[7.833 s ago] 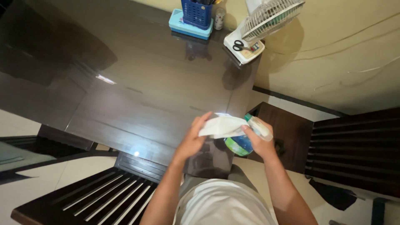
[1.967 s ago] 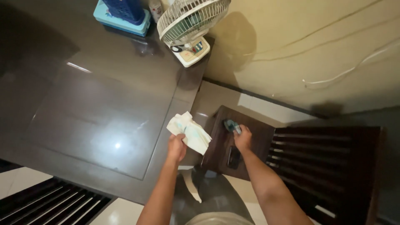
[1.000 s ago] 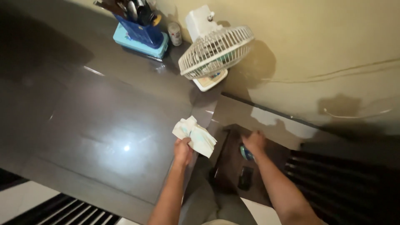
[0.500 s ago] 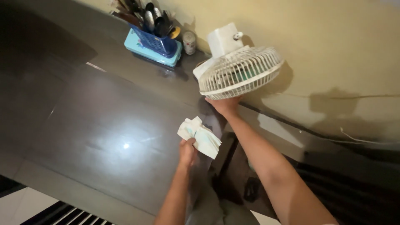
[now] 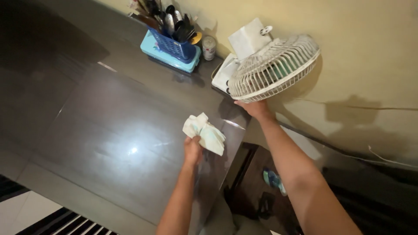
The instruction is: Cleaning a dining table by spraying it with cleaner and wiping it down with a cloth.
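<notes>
Dark glossy table (image 5: 109,143) w/ a ceiling-light glare spot, set against a yellowish wall. A crumpled white cloth (image 5: 204,134) is grasped in the clenched left hand (image 5: 192,149), above the table nr. its right edge. The white table fan (image 5: 267,65) is touched at its lower grille rim by the right hand (image 5: 254,108); grip closure cannot be told. A blue cutlery caddy (image 5: 172,45) is seen at the back.
</notes>
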